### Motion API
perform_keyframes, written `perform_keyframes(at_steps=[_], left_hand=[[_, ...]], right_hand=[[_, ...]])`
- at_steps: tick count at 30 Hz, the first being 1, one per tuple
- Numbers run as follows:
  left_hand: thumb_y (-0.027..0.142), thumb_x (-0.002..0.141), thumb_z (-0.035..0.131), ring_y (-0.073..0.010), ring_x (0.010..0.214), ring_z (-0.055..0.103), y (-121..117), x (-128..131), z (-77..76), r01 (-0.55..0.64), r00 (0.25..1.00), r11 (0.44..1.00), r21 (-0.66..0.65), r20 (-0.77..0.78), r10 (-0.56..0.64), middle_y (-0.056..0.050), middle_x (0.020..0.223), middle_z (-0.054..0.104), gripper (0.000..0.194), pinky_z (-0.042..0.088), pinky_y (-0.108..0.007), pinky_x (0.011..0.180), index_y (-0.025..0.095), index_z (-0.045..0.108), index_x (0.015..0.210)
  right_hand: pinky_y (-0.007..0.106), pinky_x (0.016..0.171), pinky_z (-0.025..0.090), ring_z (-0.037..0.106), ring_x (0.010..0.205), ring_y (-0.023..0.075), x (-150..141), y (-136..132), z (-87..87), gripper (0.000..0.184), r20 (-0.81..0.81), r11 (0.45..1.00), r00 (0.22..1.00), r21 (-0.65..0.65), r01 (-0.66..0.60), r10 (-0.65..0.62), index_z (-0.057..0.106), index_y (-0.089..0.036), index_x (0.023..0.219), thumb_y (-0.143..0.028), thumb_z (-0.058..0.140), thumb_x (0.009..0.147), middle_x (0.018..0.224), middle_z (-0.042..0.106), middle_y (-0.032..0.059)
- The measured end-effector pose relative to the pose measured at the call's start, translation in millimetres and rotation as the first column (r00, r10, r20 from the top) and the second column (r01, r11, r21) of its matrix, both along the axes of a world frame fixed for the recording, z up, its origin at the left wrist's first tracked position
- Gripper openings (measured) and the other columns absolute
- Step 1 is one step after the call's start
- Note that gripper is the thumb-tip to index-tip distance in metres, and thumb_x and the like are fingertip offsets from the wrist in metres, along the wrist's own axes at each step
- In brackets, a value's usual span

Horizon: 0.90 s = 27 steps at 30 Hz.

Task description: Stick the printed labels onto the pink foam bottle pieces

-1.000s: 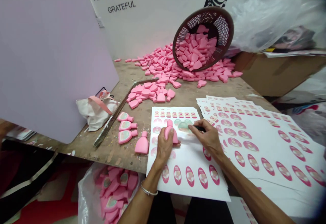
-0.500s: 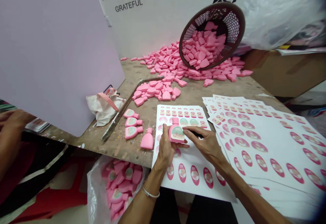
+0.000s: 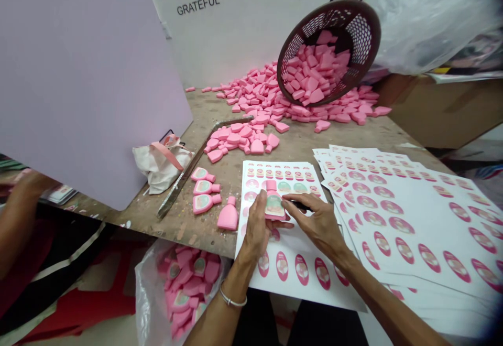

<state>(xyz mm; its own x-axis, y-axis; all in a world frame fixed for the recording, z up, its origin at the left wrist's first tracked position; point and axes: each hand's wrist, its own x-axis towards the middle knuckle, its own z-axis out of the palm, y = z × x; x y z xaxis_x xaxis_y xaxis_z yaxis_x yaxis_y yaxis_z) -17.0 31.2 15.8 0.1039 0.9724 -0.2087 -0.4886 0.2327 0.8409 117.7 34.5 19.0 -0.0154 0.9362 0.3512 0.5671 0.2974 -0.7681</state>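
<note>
My left hand [image 3: 257, 225] grips a small pink toy bottle [image 3: 271, 185] upright, its front turned to me. A pale green and cream sticker [image 3: 274, 206] covers most of that front. With thumb and forefinger my right hand [image 3: 314, 217] touches the sticker's right edge. A slim dark tool [image 3: 301, 205], its kind hard to make out, is tucked in the same hand. Under both hands lies a sticker sheet [image 3: 291, 291] with pink ovals and green labels. To the left, a plain pink bottle [image 3: 228, 216] lies near several bottles with stickers [image 3: 205, 203].
A tipped brown basket [image 3: 375, 31] spills pink bottles [image 3: 255, 92] at the back. More sticker sheets [image 3: 424, 230] spread on the right. A bent metal bar [image 3: 181, 183] and a cloth bag [image 3: 157, 168] lie left. Below hangs a plastic bag of bottles [image 3: 147, 288]. Another person's arm [image 3: 23, 209] shows far left.
My left fingers have shifted slightly up along the bottle's side. My right thumb and forefinger stay at the sticker's edge. At far left, the other person's hand has moved partly behind the panel.
</note>
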Motion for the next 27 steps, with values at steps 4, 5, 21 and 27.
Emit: perform_keyframes(at_steps=[4, 5, 21, 27], left_hand=[[0.052, 0.081, 0.060, -0.0177, 0.069, 0.070, -4, -3, -1.7, 0.007, 0.992, 1.000, 0.027, -0.123, -0.004, -0.008, 0.096, 0.067, 0.045, 0.051, -0.020, 0.047, 0.016, 0.054, 0.106], [0.054, 0.081, 0.058, -0.0188, 0.070, 0.070, -5, -3, -2.1, -0.010, 0.991, 1.000, 0.000, -0.130, 0.010, -0.009, 0.095, 0.068, 0.046, 0.051, -0.020, 0.047, 0.016, 0.055, 0.108], [0.065, 0.083, 0.045, -0.0170, 0.057, 0.065, -1, -37, -7.2, 0.003, 1.000, 0.997, -0.074, 0.000, -0.003, -0.009, 0.078, 0.067, 0.058, 0.055, -0.028, 0.052, 0.011, 0.060, 0.100], [0.047, 0.080, 0.059, -0.0166, 0.056, 0.061, -2, -74, -17.1, -0.192, 0.773, 0.981, 0.024, -0.612, 0.166, -0.004, 0.078, 0.063, 0.036, 0.051, -0.027, 0.050, 0.017, 0.058, 0.099]], right_hand=[[0.049, 0.088, 0.040, 0.060, 0.093, 0.0294, 7, 2, -0.2, 0.037, 0.303, 0.981, 0.935, 0.118, 0.155, -0.184, 0.068, -0.021, 0.104, -0.049, 0.062, 0.080, 0.097, 0.070, 0.0113], [0.050, 0.089, 0.039, 0.059, 0.097, 0.0319, 8, 3, -0.5, 0.044, 0.324, 0.972, 0.917, 0.124, 0.200, -0.230, 0.066, -0.020, 0.107, -0.052, 0.064, 0.077, 0.101, 0.069, 0.0130], [0.039, 0.087, 0.047, 0.060, 0.102, 0.0265, 2, 78, -9.8, 0.061, 0.059, 0.987, 0.995, -0.130, 0.092, -0.085, 0.056, -0.016, 0.116, -0.061, 0.058, 0.076, 0.114, 0.063, 0.0145], [0.032, 0.079, 0.046, 0.063, 0.092, 0.0227, -3, 137, -19.7, 0.034, 0.284, 0.971, 0.959, -0.220, 0.088, -0.023, 0.065, -0.018, 0.101, -0.044, 0.050, 0.085, 0.101, 0.070, 0.0083]])
